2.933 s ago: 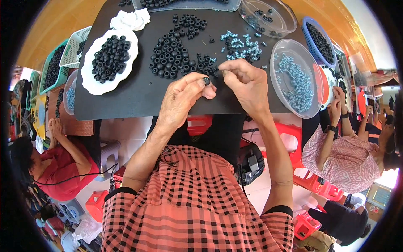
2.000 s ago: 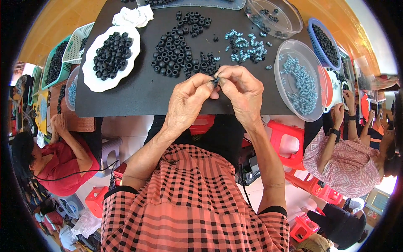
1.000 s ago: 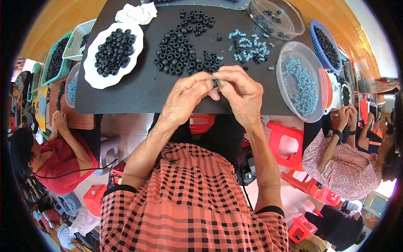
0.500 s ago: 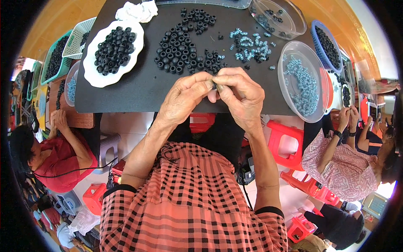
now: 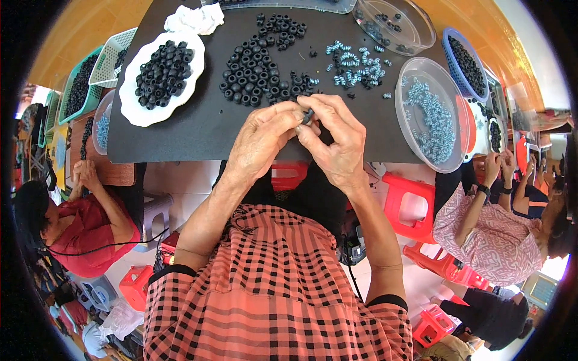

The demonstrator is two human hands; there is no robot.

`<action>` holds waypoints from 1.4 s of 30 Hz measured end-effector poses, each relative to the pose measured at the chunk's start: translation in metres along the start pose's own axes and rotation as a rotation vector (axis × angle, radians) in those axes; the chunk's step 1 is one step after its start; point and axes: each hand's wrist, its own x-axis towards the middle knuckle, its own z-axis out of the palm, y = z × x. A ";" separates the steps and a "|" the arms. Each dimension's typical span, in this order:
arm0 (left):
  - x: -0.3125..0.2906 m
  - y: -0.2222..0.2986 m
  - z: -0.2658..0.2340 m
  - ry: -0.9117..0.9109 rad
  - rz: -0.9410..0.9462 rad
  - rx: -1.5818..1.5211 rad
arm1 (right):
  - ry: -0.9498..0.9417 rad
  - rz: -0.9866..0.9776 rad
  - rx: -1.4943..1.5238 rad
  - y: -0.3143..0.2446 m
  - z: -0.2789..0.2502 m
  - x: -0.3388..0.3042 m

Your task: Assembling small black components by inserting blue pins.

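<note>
Both my hands meet over the near part of the dark table (image 5: 198, 141), holding a small black part (image 5: 307, 115) between their fingertips. My left hand (image 5: 265, 138) pinches it from the left. On the other side my right hand (image 5: 337, 138) grips it with thumb and index finger, partly hiding it. Just beyond the fingers lies a heap of hollow, round black pieces (image 5: 244, 72). Small blue coiled springs (image 5: 358, 67) are scattered to the right of that heap, with black bits among them.
At left, a white scalloped plate (image 5: 131, 107) carries more black pieces, beside crumpled white tissue (image 5: 194, 18). A clear tub (image 5: 407, 129) of blue springs stands at right, below a clear round container (image 5: 415, 30). People sit working on both sides; red stools (image 5: 409, 204) stand nearby.
My right hand has shifted slightly left and its fingers have opened out a little, showing more of the black part. My left hand stays nearly in place.
</note>
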 end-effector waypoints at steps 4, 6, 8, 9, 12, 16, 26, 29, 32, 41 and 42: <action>0.000 0.001 0.006 0.084 -0.009 0.023 | 0.042 -0.108 -0.202 0.005 -0.003 0.004; 0.000 0.002 0.005 0.090 -0.021 0.028 | 0.052 -0.206 -0.315 0.008 -0.004 0.007; 0.001 0.002 0.005 0.097 -0.035 0.033 | 0.061 -0.293 -0.354 0.009 -0.004 0.010; 0.001 0.002 0.004 0.088 -0.044 0.019 | 0.062 -0.290 -0.354 0.010 -0.004 0.010; 0.004 -0.001 0.000 0.074 -0.046 -0.023 | 0.059 -0.356 -0.390 0.014 -0.002 0.010; 0.002 0.000 -0.001 0.090 -0.023 -0.068 | 0.048 -0.380 -0.372 0.016 0.001 0.011; 0.001 -0.002 -0.001 0.079 -0.014 -0.022 | 0.072 -0.369 -0.365 0.014 -0.001 0.010; 0.003 -0.003 0.003 0.109 -0.003 -0.034 | 0.041 -0.296 -0.307 0.016 -0.001 0.009; 0.003 -0.004 0.002 0.084 0.007 -0.026 | 0.034 -0.241 -0.307 0.011 -0.002 0.009; 0.007 -0.008 0.001 0.089 0.051 -0.019 | 0.072 -0.357 -0.374 0.015 -0.001 0.012; 0.007 -0.008 0.001 0.087 0.048 -0.018 | 0.075 -0.354 -0.375 0.016 -0.001 0.012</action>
